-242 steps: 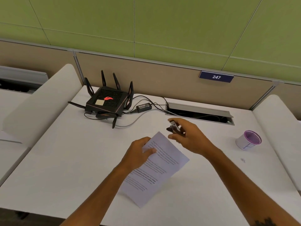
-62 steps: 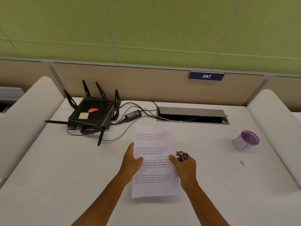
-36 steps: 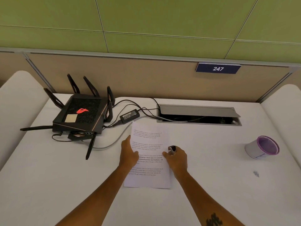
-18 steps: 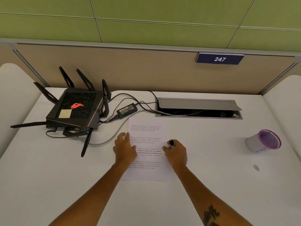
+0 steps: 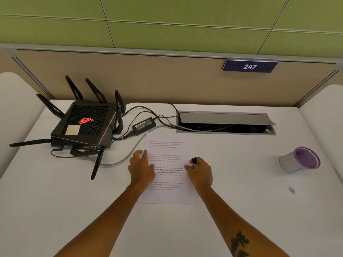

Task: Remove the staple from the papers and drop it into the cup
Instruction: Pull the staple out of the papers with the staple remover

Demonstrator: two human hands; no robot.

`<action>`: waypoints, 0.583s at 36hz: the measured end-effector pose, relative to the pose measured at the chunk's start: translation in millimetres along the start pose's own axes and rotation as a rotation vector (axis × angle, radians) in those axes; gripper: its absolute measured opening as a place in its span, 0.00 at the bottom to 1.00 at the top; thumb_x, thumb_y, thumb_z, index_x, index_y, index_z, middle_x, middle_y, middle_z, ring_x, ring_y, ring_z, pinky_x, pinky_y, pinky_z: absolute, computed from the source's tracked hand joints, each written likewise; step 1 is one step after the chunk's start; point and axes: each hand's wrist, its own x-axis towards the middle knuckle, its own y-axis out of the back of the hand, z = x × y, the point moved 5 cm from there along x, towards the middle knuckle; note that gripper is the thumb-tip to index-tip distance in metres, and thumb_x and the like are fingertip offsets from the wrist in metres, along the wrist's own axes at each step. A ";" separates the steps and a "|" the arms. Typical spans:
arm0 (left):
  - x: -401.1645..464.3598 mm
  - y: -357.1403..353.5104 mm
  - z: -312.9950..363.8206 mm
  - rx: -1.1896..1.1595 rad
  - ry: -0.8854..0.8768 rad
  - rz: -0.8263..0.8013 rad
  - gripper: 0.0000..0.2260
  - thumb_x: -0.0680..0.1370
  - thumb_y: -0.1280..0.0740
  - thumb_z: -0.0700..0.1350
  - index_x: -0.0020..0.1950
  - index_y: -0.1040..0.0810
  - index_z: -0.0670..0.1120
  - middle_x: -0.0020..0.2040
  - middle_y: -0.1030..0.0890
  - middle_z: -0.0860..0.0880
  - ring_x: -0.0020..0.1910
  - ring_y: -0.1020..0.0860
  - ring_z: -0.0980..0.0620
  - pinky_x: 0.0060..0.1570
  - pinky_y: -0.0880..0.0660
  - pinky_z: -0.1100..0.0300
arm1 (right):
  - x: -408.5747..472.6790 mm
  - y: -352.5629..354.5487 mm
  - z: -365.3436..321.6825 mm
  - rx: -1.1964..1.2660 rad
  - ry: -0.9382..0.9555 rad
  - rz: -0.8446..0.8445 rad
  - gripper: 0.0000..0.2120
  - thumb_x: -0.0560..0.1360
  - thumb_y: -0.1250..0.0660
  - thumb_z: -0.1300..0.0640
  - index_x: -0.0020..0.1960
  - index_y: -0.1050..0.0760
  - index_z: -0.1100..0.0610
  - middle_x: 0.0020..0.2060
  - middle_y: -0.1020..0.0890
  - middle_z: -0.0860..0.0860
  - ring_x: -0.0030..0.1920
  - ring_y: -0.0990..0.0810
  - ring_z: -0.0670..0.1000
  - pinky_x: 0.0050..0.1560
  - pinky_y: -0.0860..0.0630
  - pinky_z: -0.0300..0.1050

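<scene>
Head view: papers (image 5: 167, 164) lie flat on the desk (image 5: 55, 201); no staple can be made out. Left hand (image 5: 142, 169) rests on their left edge, fingers spread. Right hand (image 5: 200, 173) pinches a small remover (image 5: 194, 161) at the right edge. Cup (image 5: 299, 160) lies tipped, well apart to the right

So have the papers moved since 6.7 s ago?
Yes. The papers, then lifted and tilted, now lie flat and square on the desk, nearer the router cables.
</scene>
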 end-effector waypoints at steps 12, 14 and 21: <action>-0.9 0.6 -4.5 -0.100 0.026 0.000 0.31 0.82 0.29 0.52 0.83 0.36 0.48 0.82 0.36 0.43 0.78 0.34 0.39 0.75 0.31 0.40 | 7.6 8.5 8.6 0.406 -0.124 -0.112 0.11 0.76 0.24 0.51 0.55 0.21 0.49 0.45 0.17 0.49 0.40 0.21 0.50 0.37 0.24 0.42; -3.6 0.8 -6.9 -0.125 0.027 0.000 0.31 0.82 0.29 0.52 0.83 0.36 0.47 0.82 0.35 0.42 0.78 0.33 0.39 0.74 0.30 0.38 | 15.1 15.4 13.4 0.493 -0.191 -0.181 0.13 0.78 0.26 0.52 0.61 0.22 0.50 0.45 0.18 0.50 0.34 0.25 0.49 0.28 0.29 0.41; -21.1 -0.3 -15.9 -0.166 -0.010 0.017 0.32 0.81 0.27 0.50 0.82 0.34 0.45 0.81 0.33 0.40 0.76 0.31 0.36 0.73 0.30 0.35 | 49.3 67.9 17.7 0.422 -0.098 -0.264 0.17 0.84 0.34 0.53 0.71 0.27 0.55 0.45 0.22 0.54 0.37 0.26 0.50 0.34 0.27 0.42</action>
